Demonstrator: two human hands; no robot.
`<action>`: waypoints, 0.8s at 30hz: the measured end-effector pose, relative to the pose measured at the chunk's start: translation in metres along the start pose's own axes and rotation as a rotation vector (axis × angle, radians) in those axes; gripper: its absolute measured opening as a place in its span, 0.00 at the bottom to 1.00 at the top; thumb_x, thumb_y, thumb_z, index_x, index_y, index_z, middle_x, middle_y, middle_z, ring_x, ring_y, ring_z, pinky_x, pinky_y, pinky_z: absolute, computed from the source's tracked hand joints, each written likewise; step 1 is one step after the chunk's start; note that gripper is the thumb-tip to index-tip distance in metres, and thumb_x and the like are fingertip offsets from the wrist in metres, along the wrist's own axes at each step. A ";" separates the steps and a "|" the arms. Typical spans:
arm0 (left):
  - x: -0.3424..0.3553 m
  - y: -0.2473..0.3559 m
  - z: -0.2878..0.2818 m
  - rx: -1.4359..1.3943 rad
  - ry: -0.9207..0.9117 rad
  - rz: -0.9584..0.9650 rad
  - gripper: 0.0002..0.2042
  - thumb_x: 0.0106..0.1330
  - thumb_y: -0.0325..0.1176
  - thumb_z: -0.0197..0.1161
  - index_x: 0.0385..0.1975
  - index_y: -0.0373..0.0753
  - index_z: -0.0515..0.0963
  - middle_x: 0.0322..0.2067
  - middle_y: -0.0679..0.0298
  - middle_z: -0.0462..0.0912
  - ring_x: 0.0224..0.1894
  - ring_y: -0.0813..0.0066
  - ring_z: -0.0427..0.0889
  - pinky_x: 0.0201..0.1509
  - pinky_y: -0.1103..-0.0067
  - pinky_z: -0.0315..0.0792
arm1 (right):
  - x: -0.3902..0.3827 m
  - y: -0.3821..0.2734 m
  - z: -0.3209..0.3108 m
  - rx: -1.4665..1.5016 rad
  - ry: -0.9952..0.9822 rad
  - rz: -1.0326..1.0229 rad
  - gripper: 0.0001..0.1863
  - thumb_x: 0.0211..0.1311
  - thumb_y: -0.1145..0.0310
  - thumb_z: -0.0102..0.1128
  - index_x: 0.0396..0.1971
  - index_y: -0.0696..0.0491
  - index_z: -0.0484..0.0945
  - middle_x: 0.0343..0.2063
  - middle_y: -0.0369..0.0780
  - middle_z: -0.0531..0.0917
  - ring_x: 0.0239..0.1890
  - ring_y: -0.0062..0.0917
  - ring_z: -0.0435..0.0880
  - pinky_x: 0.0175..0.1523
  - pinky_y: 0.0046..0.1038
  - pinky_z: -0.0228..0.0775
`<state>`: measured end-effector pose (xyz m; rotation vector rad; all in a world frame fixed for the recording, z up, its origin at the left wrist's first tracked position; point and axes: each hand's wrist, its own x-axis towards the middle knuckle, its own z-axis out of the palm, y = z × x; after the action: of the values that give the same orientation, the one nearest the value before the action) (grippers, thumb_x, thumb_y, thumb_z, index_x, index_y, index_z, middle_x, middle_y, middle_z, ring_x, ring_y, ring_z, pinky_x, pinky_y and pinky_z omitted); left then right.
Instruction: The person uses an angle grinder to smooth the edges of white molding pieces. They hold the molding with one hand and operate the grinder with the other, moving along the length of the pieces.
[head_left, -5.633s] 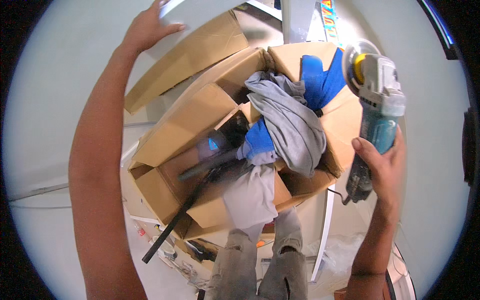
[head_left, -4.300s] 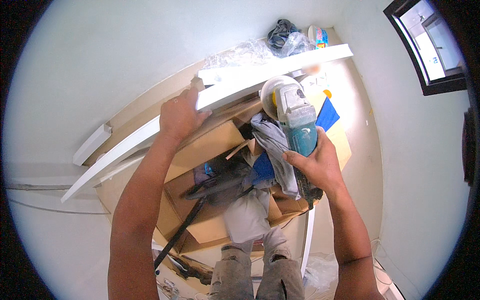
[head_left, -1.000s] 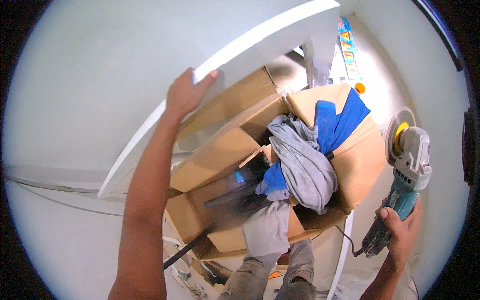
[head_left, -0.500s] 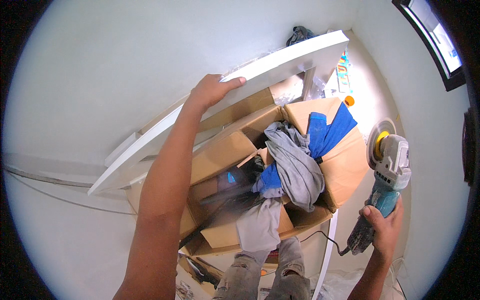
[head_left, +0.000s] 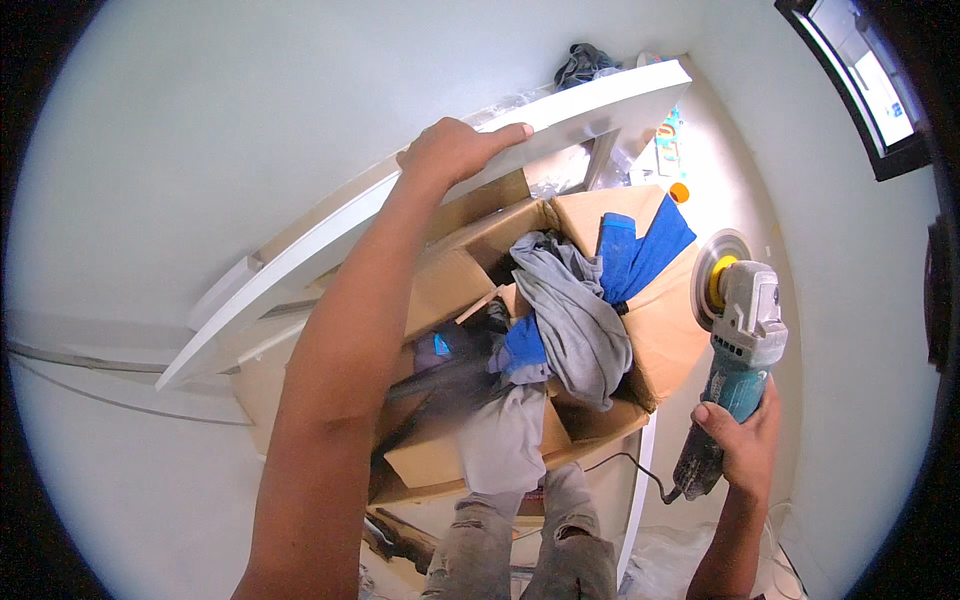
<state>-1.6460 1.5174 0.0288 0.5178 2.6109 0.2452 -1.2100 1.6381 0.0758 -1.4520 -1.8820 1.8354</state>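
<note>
My left hand point(head_left: 455, 152) is closed over the top edge of a long white board point(head_left: 600, 100), thumb lying along the edge. The board stands on its side, slanting across the view from lower left to upper right. In my right hand point(head_left: 745, 435) is a teal and grey angle grinder point(head_left: 748, 310), held by its dark rear body. Its round disc point(head_left: 715, 275) with a yellow centre faces the board side and touches nothing. Between my hands sits an open cardboard box point(head_left: 672, 335), with grey cloth point(head_left: 575, 325) and blue cloth point(head_left: 655, 250) heaped in it.
The grinder's black cord point(head_left: 630, 462) runs toward my legs point(head_left: 570, 540). A white strip point(head_left: 636, 500) lies beside the box at lower right. Dark bundled material point(head_left: 585, 65) is behind the board. An orange ring point(head_left: 680, 192) lies near the right wall; a black-framed window point(head_left: 870, 90) is above.
My left hand has shifted along the board's edge toward its far right end. The grinder has come slightly left, nearer the box. The whole view has shifted a little.
</note>
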 end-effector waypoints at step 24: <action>-0.071 -0.149 -0.004 0.336 0.126 0.158 0.43 0.54 0.67 0.74 0.58 0.33 0.80 0.36 0.46 0.89 0.44 0.46 0.89 0.51 0.58 0.82 | 0.067 -0.075 0.073 -0.465 -0.079 -0.296 0.33 0.48 0.63 0.79 0.52 0.63 0.76 0.42 0.51 0.86 0.44 0.36 0.87 0.53 0.37 0.78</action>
<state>-1.6373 1.3527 0.0228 0.8496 2.7510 -0.1193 -1.3331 1.6491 0.0866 -1.1300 -2.5247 1.4000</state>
